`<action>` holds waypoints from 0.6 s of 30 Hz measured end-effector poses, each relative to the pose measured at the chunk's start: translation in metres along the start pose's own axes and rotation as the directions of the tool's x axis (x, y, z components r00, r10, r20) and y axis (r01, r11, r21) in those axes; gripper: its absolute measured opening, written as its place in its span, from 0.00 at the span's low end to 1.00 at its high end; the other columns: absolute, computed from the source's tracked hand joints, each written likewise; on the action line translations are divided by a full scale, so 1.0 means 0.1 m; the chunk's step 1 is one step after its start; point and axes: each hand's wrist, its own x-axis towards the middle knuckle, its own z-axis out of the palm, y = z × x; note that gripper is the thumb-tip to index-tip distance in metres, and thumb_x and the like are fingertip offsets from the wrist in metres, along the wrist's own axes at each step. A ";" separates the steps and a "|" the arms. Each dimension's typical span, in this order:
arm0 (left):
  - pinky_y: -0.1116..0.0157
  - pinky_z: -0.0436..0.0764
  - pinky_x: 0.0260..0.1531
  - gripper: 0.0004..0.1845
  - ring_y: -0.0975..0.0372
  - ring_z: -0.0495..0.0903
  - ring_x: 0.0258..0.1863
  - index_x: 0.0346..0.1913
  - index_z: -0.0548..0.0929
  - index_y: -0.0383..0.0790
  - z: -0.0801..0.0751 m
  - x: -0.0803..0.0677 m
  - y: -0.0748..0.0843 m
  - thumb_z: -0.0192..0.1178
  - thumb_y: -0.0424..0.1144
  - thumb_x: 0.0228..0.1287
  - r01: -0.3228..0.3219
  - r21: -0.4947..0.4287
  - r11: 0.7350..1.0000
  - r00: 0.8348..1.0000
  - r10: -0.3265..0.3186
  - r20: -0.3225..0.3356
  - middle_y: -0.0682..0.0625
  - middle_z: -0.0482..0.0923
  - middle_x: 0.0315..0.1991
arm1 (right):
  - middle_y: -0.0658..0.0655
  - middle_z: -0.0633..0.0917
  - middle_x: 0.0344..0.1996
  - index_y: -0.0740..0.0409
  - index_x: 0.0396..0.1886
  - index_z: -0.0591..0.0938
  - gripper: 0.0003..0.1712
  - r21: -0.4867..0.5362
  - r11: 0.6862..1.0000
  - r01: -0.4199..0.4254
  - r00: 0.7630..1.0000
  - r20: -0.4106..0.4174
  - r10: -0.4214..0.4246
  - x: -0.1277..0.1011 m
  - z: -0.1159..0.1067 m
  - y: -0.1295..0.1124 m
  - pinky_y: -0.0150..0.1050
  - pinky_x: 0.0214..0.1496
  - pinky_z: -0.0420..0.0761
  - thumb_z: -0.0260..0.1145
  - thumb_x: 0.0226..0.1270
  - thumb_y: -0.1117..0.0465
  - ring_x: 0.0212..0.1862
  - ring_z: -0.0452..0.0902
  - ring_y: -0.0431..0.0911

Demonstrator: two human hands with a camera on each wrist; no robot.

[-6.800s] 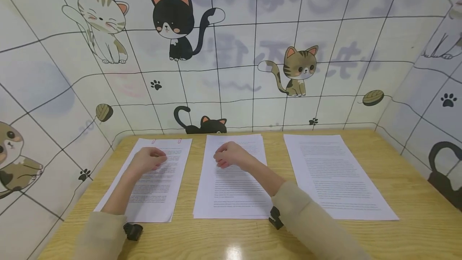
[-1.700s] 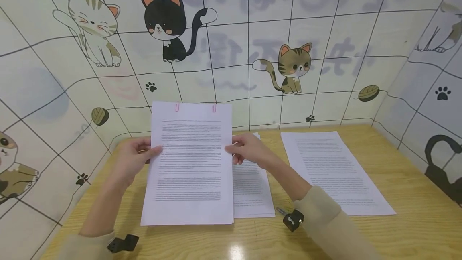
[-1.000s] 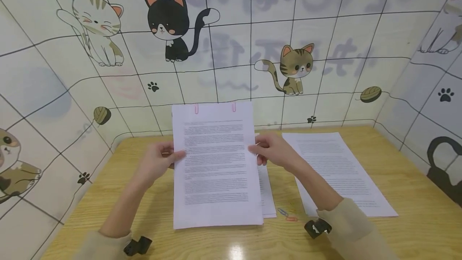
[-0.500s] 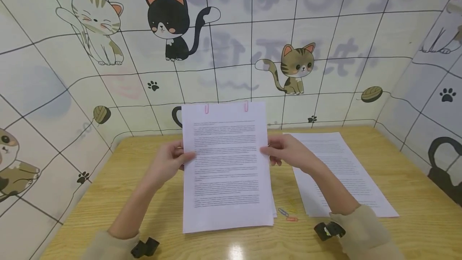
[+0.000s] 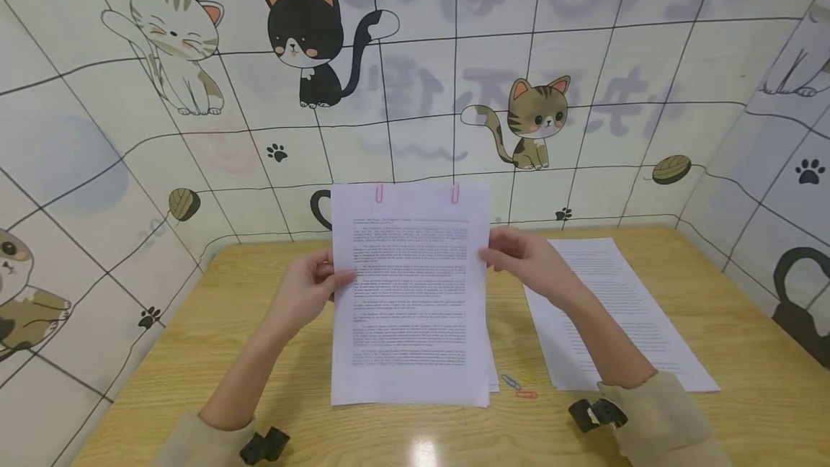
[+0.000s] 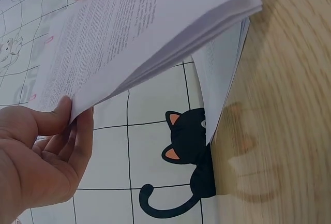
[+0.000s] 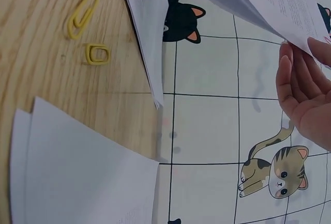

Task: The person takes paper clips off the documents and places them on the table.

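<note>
Head: we see the left hand and right hand pinching the side edges of a clipped paper stack, upright above the wooden table; two pink clips on top.

Left wrist: thumb curled on the sheets; layered edges visible.

Right wrist: fingers nearly straight, grip point cut off; yellow paperclips, blurred in head view.
</note>
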 end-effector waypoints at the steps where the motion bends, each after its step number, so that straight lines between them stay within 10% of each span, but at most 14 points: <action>1: 0.64 0.83 0.32 0.08 0.55 0.85 0.31 0.48 0.81 0.27 0.00 0.00 0.00 0.62 0.26 0.68 -0.006 0.004 1.000 1.000 0.006 -0.004 0.39 0.88 0.39 | 0.55 0.87 0.46 0.58 0.57 0.81 0.18 -0.002 1.000 0.009 1.000 -0.021 -0.009 0.00 0.00 -0.01 0.42 0.50 0.80 0.67 0.73 0.55 0.45 0.82 0.50; 18: 0.66 0.82 0.32 0.07 0.57 0.86 0.31 0.43 0.84 0.32 0.07 -0.03 0.03 0.66 0.24 0.63 -0.097 0.141 0.985 0.994 0.104 -0.044 0.44 0.88 0.36 | 0.55 0.87 0.44 0.61 0.51 0.84 0.12 0.037 0.967 0.251 0.925 -0.302 -0.229 0.00 -0.03 -0.26 0.32 0.47 0.76 0.66 0.74 0.60 0.41 0.80 0.47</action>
